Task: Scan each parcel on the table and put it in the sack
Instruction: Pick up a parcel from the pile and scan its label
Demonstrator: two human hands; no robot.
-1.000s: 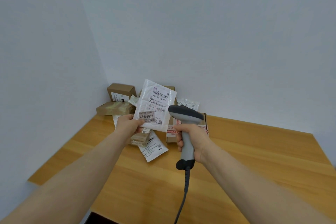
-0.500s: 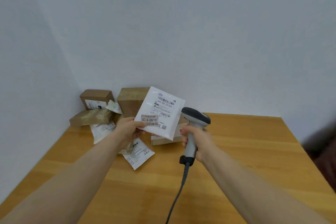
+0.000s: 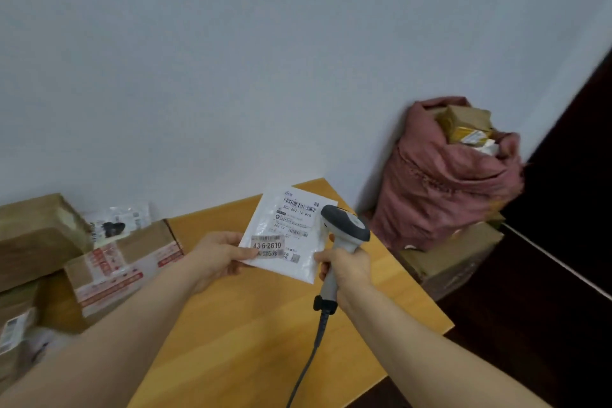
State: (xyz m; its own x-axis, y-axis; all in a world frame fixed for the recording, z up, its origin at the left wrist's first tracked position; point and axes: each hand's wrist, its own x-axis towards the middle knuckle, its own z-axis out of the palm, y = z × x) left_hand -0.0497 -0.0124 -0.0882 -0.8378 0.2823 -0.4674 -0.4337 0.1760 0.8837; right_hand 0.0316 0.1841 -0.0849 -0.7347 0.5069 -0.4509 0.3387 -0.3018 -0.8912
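My left hand [image 3: 217, 255] pinches a flat white parcel [image 3: 288, 235] by its lower left corner and holds it up over the wooden table [image 3: 251, 334], label facing me. My right hand [image 3: 347, 270] grips the handle of a grey barcode scanner [image 3: 344, 228], whose head sits just right of the parcel's label. Its cable hangs down toward me. A dusty-pink sack [image 3: 443, 182] stands off the table's right end against the wall, open at the top with brown and white parcels showing inside.
Brown cardboard boxes [image 3: 36, 235] and a taped box with red print [image 3: 122, 262] pile at the table's left, with a clear plastic bag [image 3: 116, 225] behind them. The sack rests on a cardboard box [image 3: 453, 258] on the floor. A dark area fills the far right.
The view has swung right: the parcel pile slid to the left edge and the pink sack came into sight. Both hands carried the white parcel and scanner rightward toward the table's right end.
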